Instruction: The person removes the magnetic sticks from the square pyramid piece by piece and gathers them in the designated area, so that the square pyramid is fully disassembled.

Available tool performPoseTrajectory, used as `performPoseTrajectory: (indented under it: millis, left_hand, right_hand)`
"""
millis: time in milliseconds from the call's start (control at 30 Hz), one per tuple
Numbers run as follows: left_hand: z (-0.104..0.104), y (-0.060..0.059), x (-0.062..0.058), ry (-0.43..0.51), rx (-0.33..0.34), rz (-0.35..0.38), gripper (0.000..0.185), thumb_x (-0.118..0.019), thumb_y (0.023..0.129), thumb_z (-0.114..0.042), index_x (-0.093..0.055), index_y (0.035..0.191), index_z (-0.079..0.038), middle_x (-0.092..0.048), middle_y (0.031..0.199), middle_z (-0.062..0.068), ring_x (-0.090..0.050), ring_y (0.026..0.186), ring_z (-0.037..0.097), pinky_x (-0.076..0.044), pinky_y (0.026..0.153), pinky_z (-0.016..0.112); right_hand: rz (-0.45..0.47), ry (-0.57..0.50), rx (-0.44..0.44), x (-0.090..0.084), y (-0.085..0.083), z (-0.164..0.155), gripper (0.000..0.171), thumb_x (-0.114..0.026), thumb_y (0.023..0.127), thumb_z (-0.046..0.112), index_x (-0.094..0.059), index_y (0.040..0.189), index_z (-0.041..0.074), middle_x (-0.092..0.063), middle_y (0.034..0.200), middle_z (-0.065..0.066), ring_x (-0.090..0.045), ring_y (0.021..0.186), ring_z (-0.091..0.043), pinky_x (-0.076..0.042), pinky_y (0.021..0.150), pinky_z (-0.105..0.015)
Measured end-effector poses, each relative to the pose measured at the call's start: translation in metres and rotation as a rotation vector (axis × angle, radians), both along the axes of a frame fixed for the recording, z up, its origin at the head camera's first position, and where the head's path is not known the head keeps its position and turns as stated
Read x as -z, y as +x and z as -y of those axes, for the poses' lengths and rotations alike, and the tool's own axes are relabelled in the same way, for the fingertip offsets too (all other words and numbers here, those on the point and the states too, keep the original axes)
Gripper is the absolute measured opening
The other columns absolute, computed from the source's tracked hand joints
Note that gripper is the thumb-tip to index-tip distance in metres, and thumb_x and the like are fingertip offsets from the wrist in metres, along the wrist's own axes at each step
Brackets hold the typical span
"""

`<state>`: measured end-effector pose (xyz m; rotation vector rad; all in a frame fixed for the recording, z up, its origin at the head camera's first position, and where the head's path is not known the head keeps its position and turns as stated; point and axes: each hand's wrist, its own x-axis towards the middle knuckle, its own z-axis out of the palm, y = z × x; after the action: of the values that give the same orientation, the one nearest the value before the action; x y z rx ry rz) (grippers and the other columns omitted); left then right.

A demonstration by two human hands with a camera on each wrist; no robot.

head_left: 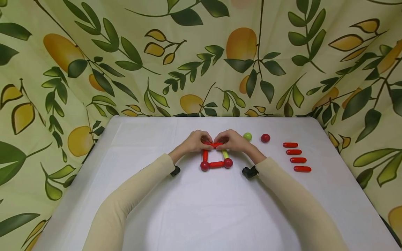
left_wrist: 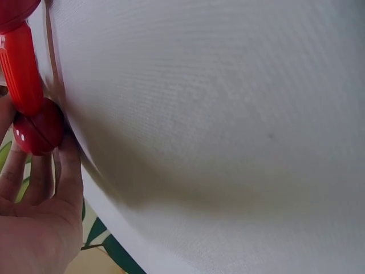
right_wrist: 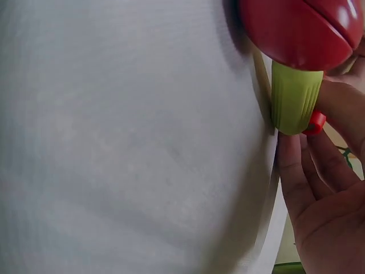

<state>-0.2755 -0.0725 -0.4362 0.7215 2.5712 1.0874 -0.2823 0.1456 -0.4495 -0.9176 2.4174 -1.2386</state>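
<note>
We see both hands meeting at the far side of a small square frame of sticks and balls, near the middle of the white desk [head_left: 125, 209]. Going left to right: the left hand [head_left: 194, 141] curls its fingers round the far-left corner, where the left wrist view shows a glossy red ball [left_wrist: 39, 127] pressed between fingertips, with a ribbed red stick [left_wrist: 21, 68] joined to it. That left red stick [head_left: 205, 154] has its long axis running away from us, down to a near-left red ball [head_left: 205, 166]. A near red stick [head_left: 216, 164] lies crosswise, left to right, ending at the near-right red ball [head_left: 228, 162]. The top red stick [head_left: 216, 144] also lies crosswise, pinched at either end by the two hands. On the right side a yellow-green stick [head_left: 224, 153] points away from us (its ribbed plastic shows well in the right wrist view, [right_wrist: 293, 97]), touching a big smooth red ball [right_wrist: 299, 31]. The right hand [head_left: 232, 140] curls round the far-right corner, fingers beside the green stick.

Further right a loose yellow-green ball [head_left: 247, 136] and a loose red ball [head_left: 265, 138] sit apart on the desk, then a column of four spare red sticks [head_left: 296, 157], each lying crosswise. We can read no writing or labels anywhere. A cloth backdrop [head_left: 94, 62] printed with leaves and yellow fruit hangs behind.
</note>
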Motion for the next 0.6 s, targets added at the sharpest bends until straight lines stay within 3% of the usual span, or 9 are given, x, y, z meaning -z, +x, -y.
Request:
performPoseTrajectory:
  millis: [267, 600]
  left_hand:
    - [-0.0005, 0.0002, -0.0015, 0.006, 0.001, 0.044, 0.022, -0.079, 0.076, -0.016, -0.067, 0.094, -0.011, -0.064, 0.088, -0.003, -0.058, 0.082, 0.015, -0.048, 0.073, 0.023]
    - [-0.0051, -0.0001, -0.0039, 0.047, 0.034, 0.042, 0.021, -0.079, 0.076, -0.011, -0.067, 0.093, -0.010, -0.065, 0.087, -0.002, -0.060, 0.082, 0.015, -0.050, 0.071, 0.024]
  right_hand:
    - [-0.025, -0.013, 0.031, -0.0026, 0.0000, -0.0040, 0.016, -0.076, 0.078, 0.009, -0.071, 0.092, 0.013, -0.067, 0.087, 0.003, -0.061, 0.079, -0.017, -0.051, 0.075, -0.031]
    - [-0.003, 0.019, 0.054, -0.0063, 0.0000, -0.0093, 0.014, -0.077, 0.078, 0.013, -0.071, 0.091, 0.014, -0.067, 0.086, 0.004, -0.060, 0.079, -0.017, -0.051, 0.075, -0.030]
